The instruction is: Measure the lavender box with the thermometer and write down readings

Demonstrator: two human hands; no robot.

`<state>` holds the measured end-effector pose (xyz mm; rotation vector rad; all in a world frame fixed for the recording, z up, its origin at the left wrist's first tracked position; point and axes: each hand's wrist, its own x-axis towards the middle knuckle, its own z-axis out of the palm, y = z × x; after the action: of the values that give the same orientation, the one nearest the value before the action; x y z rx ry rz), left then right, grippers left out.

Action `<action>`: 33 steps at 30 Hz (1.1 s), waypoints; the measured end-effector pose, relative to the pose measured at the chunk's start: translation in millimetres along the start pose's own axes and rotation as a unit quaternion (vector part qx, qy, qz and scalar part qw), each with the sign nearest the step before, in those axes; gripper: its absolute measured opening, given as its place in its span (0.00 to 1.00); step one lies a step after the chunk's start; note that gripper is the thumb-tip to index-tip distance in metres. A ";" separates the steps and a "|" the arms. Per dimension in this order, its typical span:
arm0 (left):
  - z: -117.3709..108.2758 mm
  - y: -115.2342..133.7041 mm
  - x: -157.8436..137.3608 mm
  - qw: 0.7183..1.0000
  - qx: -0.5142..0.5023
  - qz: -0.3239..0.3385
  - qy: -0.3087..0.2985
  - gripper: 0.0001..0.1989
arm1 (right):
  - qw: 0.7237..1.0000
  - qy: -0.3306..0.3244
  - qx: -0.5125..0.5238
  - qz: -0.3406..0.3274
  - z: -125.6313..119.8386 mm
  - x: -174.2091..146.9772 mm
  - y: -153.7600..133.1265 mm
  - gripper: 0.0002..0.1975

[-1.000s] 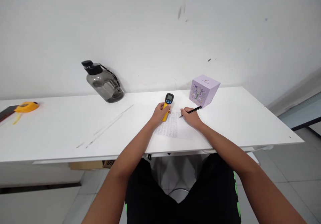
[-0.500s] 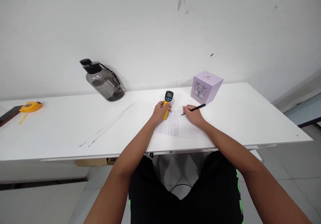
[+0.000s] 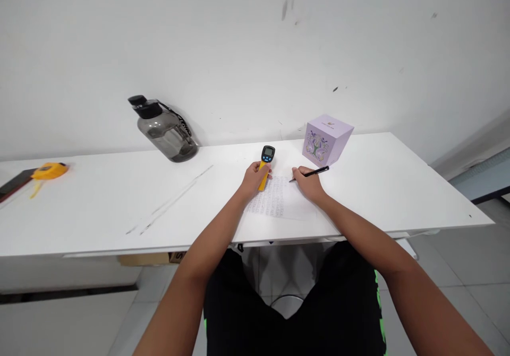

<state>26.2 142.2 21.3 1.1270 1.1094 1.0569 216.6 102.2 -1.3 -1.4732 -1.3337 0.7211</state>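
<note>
My left hand (image 3: 254, 178) is closed around the yellow handle of an infrared thermometer (image 3: 267, 155), whose black head with a small screen and blue buttons faces up. Between the fingers of my right hand (image 3: 309, 184) is a black pen (image 3: 317, 171), slanted with its tip down at the paper. The sheet of paper (image 3: 300, 209) lies flat under both hands, its left part covered with rows of handwriting too small to read. My left hand and the thermometer hide part of its upper left.
A lilac box (image 3: 327, 139) stands behind my right hand. A grey water bottle (image 3: 167, 133) with a black lid is at the back left by the wall. Farther left on the white table (image 3: 99, 202) lie a yellow tape measure (image 3: 49, 171) and a dark flat object (image 3: 15, 183).
The pen in my right hand has shifted very slightly to the right over the paper. My left hand keeps its hold on the thermometer; the whole view has moved a little.
</note>
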 end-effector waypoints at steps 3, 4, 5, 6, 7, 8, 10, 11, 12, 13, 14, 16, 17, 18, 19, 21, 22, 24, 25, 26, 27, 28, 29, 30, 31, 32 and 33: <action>0.3 0.7 -1.3 1.000 0.005 0.003 0.003 0.18 | 0.995 0.044 -0.037 -0.086 -2.3 1.5 4.8 0.17; 0.4 1.1 -1.7 1.000 0.007 0.004 0.003 0.19 | 0.990 0.051 -0.056 -0.123 -2.7 2.3 7.8 0.14; 0.5 1.5 -2.1 1.000 0.008 0.004 0.002 0.19 | 0.983 0.053 -0.079 -0.154 -2.9 3.3 11.4 0.12; 0.6 1.9 -2.4 1.000 0.007 0.004 0.002 0.18 | 0.978 0.051 -0.103 -0.174 -2.9 4.2 15.2 0.10; 0.5 2.3 -2.7 1.000 0.005 0.003 0.002 0.18 | 0.974 0.045 -0.130 -0.181 -2.9 5.1 18.8 0.11; 0.4 2.7 -2.9 1.000 0.004 0.002 0.001 0.18 | 0.970 0.036 -0.157 -0.180 -2.8 5.8 22.1 0.12; -0.2 3.2 -3.1 1.000 0.003 0.000 0.003 0.19 | 0.965 0.022 -0.198 -0.170 -2.7 6.9 27.0 0.15; -0.6 3.3 -3.2 1.000 0.003 0.000 0.002 0.20 | 0.963 0.013 -0.212 -0.168 -2.9 7.2 28.4 0.15; -1.0 3.2 -3.2 1.000 0.004 0.001 0.001 0.20 | 0.961 0.006 -0.221 -0.166 -3.0 7.5 29.2 0.15; -1.3 3.1 -3.2 1.000 0.004 0.001 0.000 0.20 | 0.960 -0.001 -0.227 -0.164 -3.2 7.7 29.6 0.16; -1.5 2.8 -3.0 1.000 0.004 0.001 0.000 0.21 | 0.958 -0.005 -0.233 -0.164 -3.4 7.8 29.6 0.16; -1.5 2.2 -2.6 1.000 0.002 -0.001 -0.001 0.21 | 0.953 -0.012 -0.252 -0.165 -3.8 7.8 29.0 0.18; -1.4 1.9 -2.3 1.000 0.001 -0.003 0.000 0.21 | 0.951 -0.012 -0.261 -0.165 -4.0 7.7 28.5 0.19; -1.1 1.7 -2.1 1.000 0.000 -0.005 0.003 0.20 | 0.949 -0.013 -0.269 -0.165 -4.1 7.5 28.1 0.19; -0.9 1.5 -1.9 1.000 -0.001 -0.007 0.005 0.20 | 0.947 -0.014 -0.275 -0.163 -4.3 7.2 27.5 0.19; -0.7 1.2 -1.9 1.000 -0.003 -0.008 0.008 0.20 | 0.947 -0.015 -0.281 -0.153 -4.7 6.5 26.2 0.21; -0.8 1.1 -2.0 1.000 -0.005 -0.007 0.006 0.21 | 0.948 -0.013 -0.284 -0.146 -4.9 6.3 25.4 0.22; -1.7 0.8 -2.0 1.000 -0.011 -0.003 -0.006 0.22 | 0.949 -0.005 -0.286 -0.130 -5.7 6.1 23.4 0.26; -2.3 0.6 -1.9 1.000 -0.015 -0.002 -0.011 0.22 | 0.952 0.001 -0.281 -0.124 -6.5 6.4 22.3 0.28; -3.0 0.2 -1.5 1.000 -0.020 -0.002 -0.015 0.23 | 0.955 0.009 -0.270 -0.122 -7.9 7.1 21.4 0.30; -3.7 -0.3 -0.9 1.000 -0.026 -0.005 -0.017 0.23 | 0.959 0.023 -0.253 -0.126 -10.0 8.2 20.7 0.31; -4.3 -0.9 -0.1 0.999 -0.034 -0.009 -0.018 0.24 | 0.962 0.047 -0.232 -0.136 -12.9 9.9 20.3 0.32; -4.9 -1.5 1.0 0.999 -0.044 -0.015 -0.018 0.24 | 0.962 0.082 -0.212 -0.153 -16.9 12.1 20.3 0.33; -5.3 -2.1 2.2 0.998 -0.054 -0.023 -0.018 0.24 | 0.957 0.127 -0.195 -0.173 -21.8 14.8 20.7 0.35; -5.5 -2.6 3.6 0.997 -0.064 -0.031 -0.016 0.24 | 0.947 0.181 -0.184 -0.194 -27.5 17.9 21.5 0.39; -5.7 -3.1 4.9 0.996 -0.073 -0.038 -0.012 0.24 | 0.931 0.237 -0.184 -0.209 -33.9 21.4 22.7 0.43; -5.8 -3.4 6.2 0.996 -0.080 -0.045 -0.008 0.23 | 0.916 0.284 -0.187 -0.212 -40.4 25.1 24.2 0.48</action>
<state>21.6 148.6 16.7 0.9490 1.0344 1.0455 267.6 117.4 -5.5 -1.4550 -1.2935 -0.2525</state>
